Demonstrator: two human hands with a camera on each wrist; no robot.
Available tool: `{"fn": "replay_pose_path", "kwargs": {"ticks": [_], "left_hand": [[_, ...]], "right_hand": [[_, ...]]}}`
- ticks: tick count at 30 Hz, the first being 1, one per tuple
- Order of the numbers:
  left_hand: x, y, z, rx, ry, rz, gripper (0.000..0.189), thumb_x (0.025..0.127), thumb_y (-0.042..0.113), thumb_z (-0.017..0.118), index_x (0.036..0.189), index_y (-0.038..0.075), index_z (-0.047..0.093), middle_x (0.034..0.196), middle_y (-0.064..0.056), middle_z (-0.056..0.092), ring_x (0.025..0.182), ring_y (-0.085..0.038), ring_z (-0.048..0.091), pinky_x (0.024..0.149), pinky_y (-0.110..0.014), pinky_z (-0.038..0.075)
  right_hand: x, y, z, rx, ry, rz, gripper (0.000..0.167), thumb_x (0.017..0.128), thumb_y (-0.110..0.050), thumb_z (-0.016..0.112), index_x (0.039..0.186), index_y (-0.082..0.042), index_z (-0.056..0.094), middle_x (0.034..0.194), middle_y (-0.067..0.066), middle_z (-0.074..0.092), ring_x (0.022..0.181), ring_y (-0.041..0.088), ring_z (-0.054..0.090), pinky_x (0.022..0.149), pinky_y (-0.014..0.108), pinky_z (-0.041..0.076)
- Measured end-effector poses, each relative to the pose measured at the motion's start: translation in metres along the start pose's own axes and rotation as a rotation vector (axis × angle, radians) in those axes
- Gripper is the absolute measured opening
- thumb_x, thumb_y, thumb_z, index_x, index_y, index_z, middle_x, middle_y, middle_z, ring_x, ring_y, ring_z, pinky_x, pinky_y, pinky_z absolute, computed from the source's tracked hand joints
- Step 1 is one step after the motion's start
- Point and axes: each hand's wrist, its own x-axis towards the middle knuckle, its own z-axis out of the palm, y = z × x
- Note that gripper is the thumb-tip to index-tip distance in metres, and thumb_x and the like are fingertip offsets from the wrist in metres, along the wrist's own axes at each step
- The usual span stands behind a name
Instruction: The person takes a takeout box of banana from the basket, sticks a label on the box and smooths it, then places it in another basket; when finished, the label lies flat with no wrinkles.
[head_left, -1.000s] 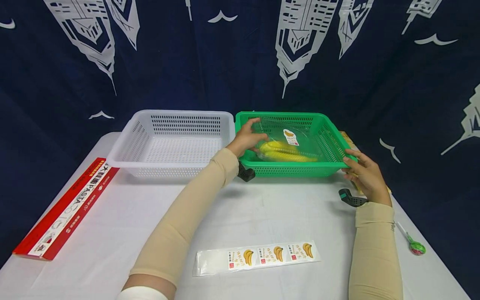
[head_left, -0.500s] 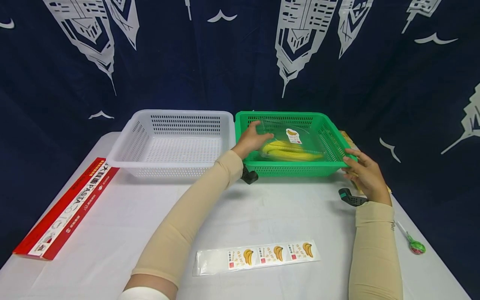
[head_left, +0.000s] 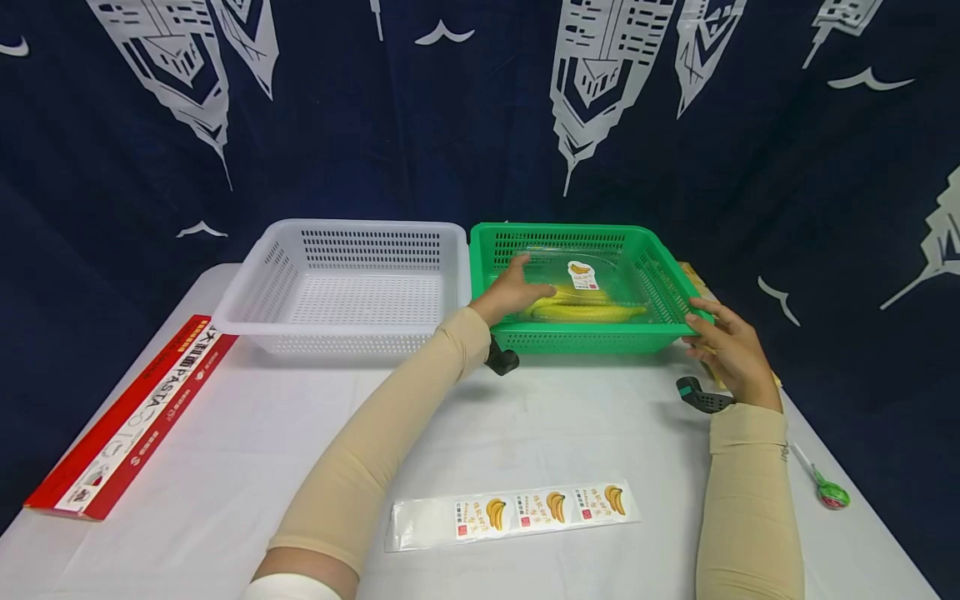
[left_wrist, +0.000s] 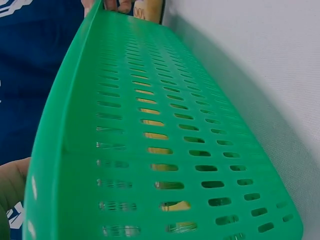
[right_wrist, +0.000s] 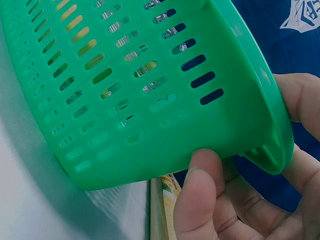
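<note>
A clear plastic box [head_left: 626, 279] with a banana label on its lid and yellow bananas [head_left: 588, 313] inside lies in the green basket [head_left: 600, 337]. At the box's left end my left hand [head_left: 510, 295] holds it, thumb over the lid; the fingers' undersides are hidden. My right hand [head_left: 731, 350] grips the green basket's right front corner. In the right wrist view, the right fingers [right_wrist: 202, 200] curl under the rim. Only a bit of the left hand [left_wrist: 11, 185] shows beyond the rim in the left wrist view, while yellow shows through the slots.
A white basket [head_left: 367, 298] stands against the green one's left side. Leftmost lies a red pasta box [head_left: 135, 417]. A strip of banana stickers [head_left: 540, 515] is near the front, a green lollipop [head_left: 831, 493] at right. Behind the right hand sits a yellow package [head_left: 693, 277].
The plastic box has come down from a tilt to lie flatter in the green basket. My left hand has moved slightly right and down with it. My right hand stays at the rim.
</note>
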Motion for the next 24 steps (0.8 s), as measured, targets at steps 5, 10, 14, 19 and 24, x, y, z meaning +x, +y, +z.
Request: {"fn": "replay_pose_path", "kwargs": {"ticks": [5,10,14,19,24], "left_hand": [[-0.002,0.001,0.000,0.022,0.012,0.013,0.088,0.109,0.030,0.066,0.175,0.015,0.011,0.179,-0.016,0.019,0.162,-0.036,0.026,0.126,-0.052,0.035],[-0.014,0.005,0.002,0.085,0.002,0.074,0.087,0.108,0.032,0.068,0.175,0.016,0.015,0.180,-0.014,0.017,0.164,-0.035,0.023,0.127,-0.053,0.034],[-0.029,0.005,0.003,0.135,-0.013,0.153,0.084,0.108,0.032,0.068,0.174,0.016,0.019,0.179,-0.014,0.022,0.163,-0.036,0.026,0.127,-0.055,0.034],[-0.061,-0.003,0.001,0.180,-0.040,0.279,0.078,0.108,0.032,0.068,0.173,0.016,0.026,0.177,-0.011,0.028,0.163,-0.032,0.027,0.129,-0.054,0.031],[-0.099,-0.018,-0.009,0.098,-0.085,0.387,0.070,0.109,0.025,0.068,0.169,0.013,0.035,0.175,-0.008,0.035,0.162,-0.029,0.030,0.130,-0.046,0.031]], "right_hand": [[0.001,0.000,0.000,-0.002,-0.003,0.000,0.030,0.108,-0.013,0.068,0.135,-0.027,0.064,0.110,-0.010,0.061,0.086,0.009,0.066,0.069,0.022,0.060],[0.003,0.001,0.000,-0.004,-0.004,0.001,0.030,0.108,-0.013,0.068,0.135,-0.028,0.064,0.111,-0.008,0.061,0.086,0.010,0.066,0.069,0.021,0.060],[0.003,0.002,0.001,-0.007,-0.008,0.007,0.031,0.108,-0.015,0.069,0.135,-0.029,0.065,0.112,-0.009,0.060,0.088,0.010,0.067,0.070,0.021,0.060],[0.005,0.004,0.002,-0.021,-0.008,0.012,0.031,0.108,-0.017,0.069,0.135,-0.030,0.065,0.116,-0.009,0.056,0.089,0.010,0.067,0.071,0.021,0.060],[0.005,0.006,0.003,-0.033,0.001,0.009,0.033,0.109,-0.017,0.067,0.138,-0.031,0.063,0.121,-0.007,0.051,0.090,0.008,0.067,0.072,0.021,0.060]]}}
